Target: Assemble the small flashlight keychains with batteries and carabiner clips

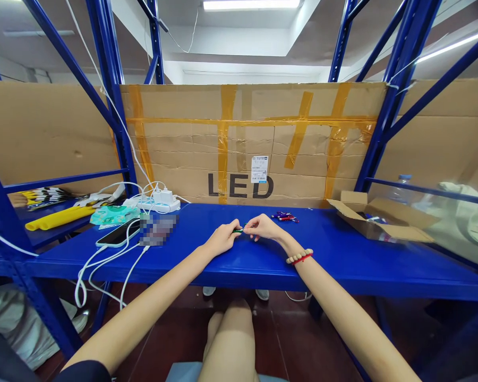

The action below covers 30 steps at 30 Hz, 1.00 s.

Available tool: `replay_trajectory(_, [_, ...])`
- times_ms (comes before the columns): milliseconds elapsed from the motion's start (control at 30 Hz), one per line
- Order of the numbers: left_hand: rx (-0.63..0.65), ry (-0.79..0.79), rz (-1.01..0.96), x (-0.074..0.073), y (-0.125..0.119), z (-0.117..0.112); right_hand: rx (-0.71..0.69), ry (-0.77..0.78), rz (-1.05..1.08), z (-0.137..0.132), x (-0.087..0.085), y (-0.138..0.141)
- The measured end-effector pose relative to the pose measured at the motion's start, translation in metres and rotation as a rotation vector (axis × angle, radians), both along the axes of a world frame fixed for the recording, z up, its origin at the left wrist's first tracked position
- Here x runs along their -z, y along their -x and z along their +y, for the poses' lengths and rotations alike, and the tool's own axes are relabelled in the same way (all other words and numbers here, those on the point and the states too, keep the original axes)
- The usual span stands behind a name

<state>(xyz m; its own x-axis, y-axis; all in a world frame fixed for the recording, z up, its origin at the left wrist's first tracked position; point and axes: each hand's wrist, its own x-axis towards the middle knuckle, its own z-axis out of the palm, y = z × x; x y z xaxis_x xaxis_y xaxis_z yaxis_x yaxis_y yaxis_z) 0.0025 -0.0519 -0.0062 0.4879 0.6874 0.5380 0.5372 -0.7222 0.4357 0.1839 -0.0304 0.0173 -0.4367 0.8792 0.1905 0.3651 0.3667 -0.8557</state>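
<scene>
"What do you have at the fingers?"

"My left hand (223, 237) pinches a small green piece (238, 231) between thumb and index finger. My right hand (262, 227) meets its other end, fingers bunched narrow; I can't tell whether they grip it or only touch it."

"How does it lie?"

"Just right of the left fingertips, between the hands, its long axis running roughly sideways from one to the other. Neither hand is clearly nearer, but the left covers more of it. It looks slim, though my feed is too coarse to judge the material."

"And farther out?"

"Round, pale beads make up a bracelet (300, 257) on the right wrist. Under both arms, the table (239, 262) is smooth, glossy blue. Beyond the right hand lies a loose heap of little purple and red pieces (286, 217). Well to the right stands an open carton (406, 232), matte brown, flaps splayed. On my left I see a flat, dark phone (119, 234) beside a soft, crinkled mint-green packet (114, 214). A creased cardboard panel (175, 154) closes off the back."
</scene>
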Motion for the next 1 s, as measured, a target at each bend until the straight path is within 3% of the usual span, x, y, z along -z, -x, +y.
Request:
replay_trajectory(200, [0.066, -0.020, -0.044, -0.001, 0.000, 0.002, 0.011, 0.226, 0.023, 0.000, 0.000, -0.003])
replay_trajectory(400, [0.019, -0.040, -0.084, 0.000, -0.001, 0.006, 0.051, 0.266, 0.097, 0.001, 0.000, -0.001])
replay_trajectory(533, [-0.058, 0.007, -0.170, 0.001, -0.003, 0.010, 0.132, 0.180, 0.155, 0.003, 0.000, 0.005])
replay_trajectory(700, [-0.110, 0.068, -0.185, -0.001, -0.003, 0.010, 0.116, -0.042, 0.210, 0.008, 0.002, 0.008])
replay_trajectory(867, [-0.079, 0.123, -0.176, -0.004, -0.004, 0.009, -0.001, -0.231, 0.169, 0.013, 0.002, 0.002])
replay_trajectory(1000, [-0.041, 0.147, -0.123, -0.005, -0.004, 0.007, -0.010, -0.311, 0.122, 0.013, 0.002, -0.004])
